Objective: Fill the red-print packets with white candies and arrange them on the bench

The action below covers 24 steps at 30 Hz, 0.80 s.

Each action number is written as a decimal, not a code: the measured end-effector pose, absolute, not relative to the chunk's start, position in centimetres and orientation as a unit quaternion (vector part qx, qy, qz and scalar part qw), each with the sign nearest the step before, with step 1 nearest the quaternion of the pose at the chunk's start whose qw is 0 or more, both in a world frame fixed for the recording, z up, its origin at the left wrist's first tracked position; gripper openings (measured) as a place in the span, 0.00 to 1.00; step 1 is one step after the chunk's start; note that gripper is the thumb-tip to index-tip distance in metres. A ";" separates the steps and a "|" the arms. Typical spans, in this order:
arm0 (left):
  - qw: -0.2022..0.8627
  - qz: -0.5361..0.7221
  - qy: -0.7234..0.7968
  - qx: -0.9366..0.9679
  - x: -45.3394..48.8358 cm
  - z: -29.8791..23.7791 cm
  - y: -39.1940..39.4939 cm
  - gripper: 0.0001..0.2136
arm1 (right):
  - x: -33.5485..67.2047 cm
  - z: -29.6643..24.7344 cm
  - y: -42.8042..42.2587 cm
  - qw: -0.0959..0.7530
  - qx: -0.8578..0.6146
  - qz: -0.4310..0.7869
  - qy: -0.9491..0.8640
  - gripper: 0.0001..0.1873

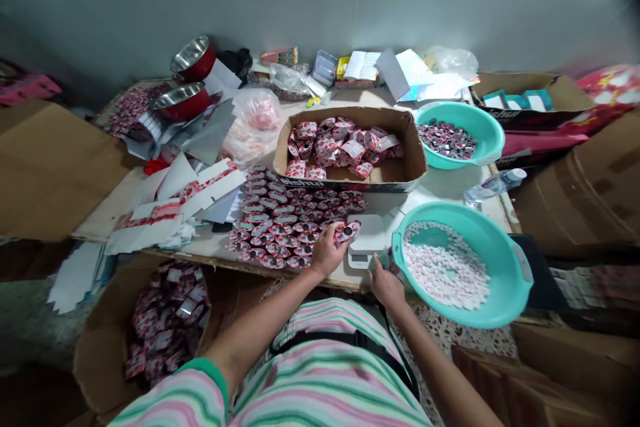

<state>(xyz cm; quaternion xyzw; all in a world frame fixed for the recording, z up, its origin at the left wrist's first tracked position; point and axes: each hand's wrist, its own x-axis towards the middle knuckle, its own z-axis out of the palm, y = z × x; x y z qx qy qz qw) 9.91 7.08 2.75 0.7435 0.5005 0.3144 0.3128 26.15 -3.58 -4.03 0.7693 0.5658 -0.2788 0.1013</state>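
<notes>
My left hand (327, 250) is closed on a small red and white round packet (347, 230), held at the right end of several rows of the same packets (285, 220) laid out on the table. My right hand (386, 283) rests at the front edge of a small white scale (369, 240), fingers curled, just left of a teal basin (510, 293) filled with small white and pink candies (445, 267).
A cardboard box (350, 177) of filled packets sits behind the rows. A second teal basin (487, 143) holds dark caps. Flat white cartons (170, 207), red metal bowls (185, 100), a plastic bottle (495, 183) and a floor box of packets (165, 320) surround the work area.
</notes>
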 end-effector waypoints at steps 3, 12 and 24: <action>0.313 0.312 0.498 0.746 9.6 2.6 7.3 0.19 | 25.9 -4.4 -4.0 0.096 0.771 -0.270 0.569 0.28; 0.335 0.288 0.493 0.749 10.0 1.9 7.7 0.19 | 25.8 -5.0 -3.8 0.098 0.781 -0.282 0.549 0.27; 0.350 0.253 0.476 0.766 12.0 0.6 8.5 0.21 | 25.9 -3.7 -4.3 0.051 0.767 -0.296 0.567 0.29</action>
